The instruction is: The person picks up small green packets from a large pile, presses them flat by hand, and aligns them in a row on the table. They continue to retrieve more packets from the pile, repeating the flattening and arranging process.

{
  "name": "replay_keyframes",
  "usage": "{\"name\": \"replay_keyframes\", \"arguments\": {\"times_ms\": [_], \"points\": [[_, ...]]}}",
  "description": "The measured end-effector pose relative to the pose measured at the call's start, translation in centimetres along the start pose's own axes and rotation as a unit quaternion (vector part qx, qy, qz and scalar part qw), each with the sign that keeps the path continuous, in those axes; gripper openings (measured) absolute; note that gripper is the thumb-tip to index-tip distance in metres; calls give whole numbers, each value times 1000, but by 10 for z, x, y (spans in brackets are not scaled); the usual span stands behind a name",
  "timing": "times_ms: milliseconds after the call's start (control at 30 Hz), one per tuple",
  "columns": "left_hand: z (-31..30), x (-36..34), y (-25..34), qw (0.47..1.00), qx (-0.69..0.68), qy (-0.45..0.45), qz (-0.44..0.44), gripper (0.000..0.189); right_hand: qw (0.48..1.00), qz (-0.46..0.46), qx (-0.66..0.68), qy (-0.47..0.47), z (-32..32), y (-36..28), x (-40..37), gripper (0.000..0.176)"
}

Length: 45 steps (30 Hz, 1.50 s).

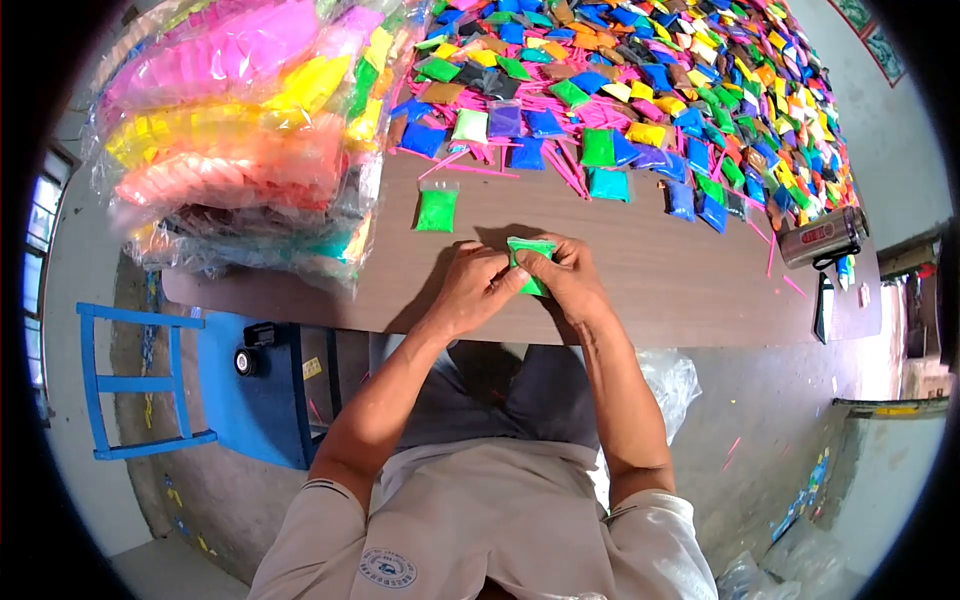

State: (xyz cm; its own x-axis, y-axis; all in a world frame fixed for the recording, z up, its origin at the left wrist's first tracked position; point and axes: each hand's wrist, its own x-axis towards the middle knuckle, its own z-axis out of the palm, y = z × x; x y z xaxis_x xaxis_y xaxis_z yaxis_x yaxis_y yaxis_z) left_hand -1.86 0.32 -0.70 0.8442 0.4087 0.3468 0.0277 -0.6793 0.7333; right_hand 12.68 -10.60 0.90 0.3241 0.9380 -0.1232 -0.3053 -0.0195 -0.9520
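Observation:
A small clear packet with bright green filling point(531, 246) is held up just over the near edge of the table. My right hand point(572, 284) pinches it, thumb across its front and fingers curled behind. My left hand point(474, 287) is closed at the packet's left edge, its thumb pressed to the lower left side; the fingertips are partly hidden. Another green packet point(436, 209) lies flat on the brown table point(340, 298), a little beyond my left hand.
A big heap of colourful packets point(690, 110) mixed with pink sticks point(570, 168) covers the far side. Large clear bags of coloured packets point(230, 150) stand at the left. A metal flask point(822, 238) lies at the right. A blue chair point(140, 383) stands on the floor left.

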Motion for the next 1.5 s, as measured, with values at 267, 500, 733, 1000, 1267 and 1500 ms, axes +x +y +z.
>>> {"name": "replay_keyframes", "arguments": {"times_ms": [267,500,733,1000,1267,1500], "points": [[6,-2,-4,992,-109,18,-66,49,998,2,63,-6,-12,-2,-3,20],[0,-1,5,995,-69,16,-70,54,999,-22,39,28,-5,1,-5,23],[-3,1,7,989,-118,12,-91,54,999,27,8,-35,-16,-4,-5,15],[-2,0,3,997,-48,21,-64,54,989,29,-106,-104,-16,-12,-1,16],[1,-2,-4,992,-93,32,-84,56,971,31,-210,-105,-8,-25,-6,22],[7,1,-1,991,-91,48,-79,60,970,13,-234,-68,-10,-4,-2,27]]}}
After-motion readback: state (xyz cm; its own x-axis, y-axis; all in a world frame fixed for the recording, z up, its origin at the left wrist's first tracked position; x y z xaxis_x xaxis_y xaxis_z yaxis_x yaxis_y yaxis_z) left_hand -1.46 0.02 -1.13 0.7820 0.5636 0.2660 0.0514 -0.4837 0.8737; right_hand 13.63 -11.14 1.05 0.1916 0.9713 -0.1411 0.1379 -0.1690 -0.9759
